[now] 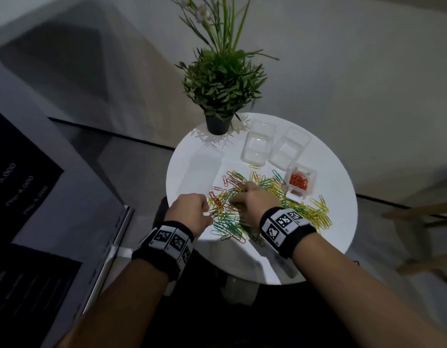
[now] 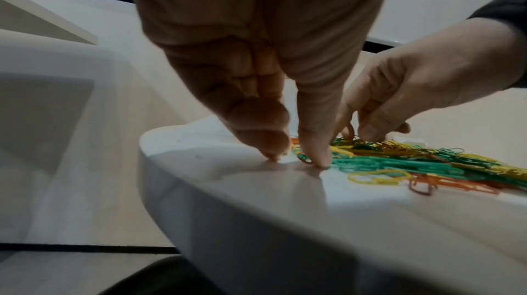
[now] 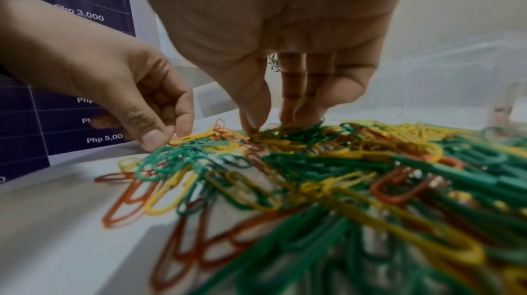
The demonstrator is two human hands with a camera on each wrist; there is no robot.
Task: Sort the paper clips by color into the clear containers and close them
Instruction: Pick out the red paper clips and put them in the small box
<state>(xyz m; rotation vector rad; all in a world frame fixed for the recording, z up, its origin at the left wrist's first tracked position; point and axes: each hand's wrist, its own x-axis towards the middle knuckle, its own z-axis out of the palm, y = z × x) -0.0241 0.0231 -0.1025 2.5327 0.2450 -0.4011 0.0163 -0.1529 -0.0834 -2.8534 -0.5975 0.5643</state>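
Note:
A mixed pile of green, yellow and orange paper clips [image 1: 227, 222] [image 3: 313, 175] [image 2: 399, 164] covers the near half of the round white table [image 1: 192, 167]. My left hand [image 1: 205, 207] [image 2: 298, 160] is at the pile's left edge, thumb and forefinger tips down on the table and pinching at a clip. My right hand [image 1: 238, 197] [image 3: 268, 126] digs into the pile's middle and pinches an orange clip. Two clear containers [image 1: 257, 144] [image 1: 289, 149] stand open and bare behind the pile. A smaller clear container [image 1: 299, 182] to the right holds orange clips.
A potted green plant [image 1: 217, 124] stands at the table's far edge, left of the containers. A dark price board [image 1: 16, 184] leans at the left. A wooden chair [image 1: 423, 222] is off to the right. The table's left part is bare.

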